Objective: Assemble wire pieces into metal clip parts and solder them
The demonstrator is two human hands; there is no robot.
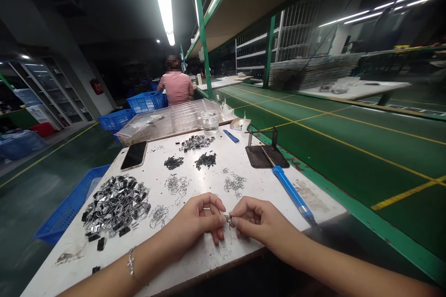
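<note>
My left hand (207, 216) and my right hand (252, 218) meet low over the front of the white table (195, 257). Thumb and fingers of both are pinched on a small silvery metal part (228, 219); its exact kind is too small to tell. Just beyond lie a pile of thin bent wire pieces (234, 183) and a similar pile (177, 184) to its left. Nearer my left wrist is another wire heap (159, 216). A large pile of shiny black and silver pieces (116, 206) spreads across the left side.
Right of my hands, a blue-handled soldering iron (291, 190) leans on a black stand (266, 155). Two black small-part piles (205, 161), more metal pieces (197, 142), a phone (134, 155), a glass cup (210, 123) and a blue tool (231, 136) lie farther back. A person (176, 86) sits beyond.
</note>
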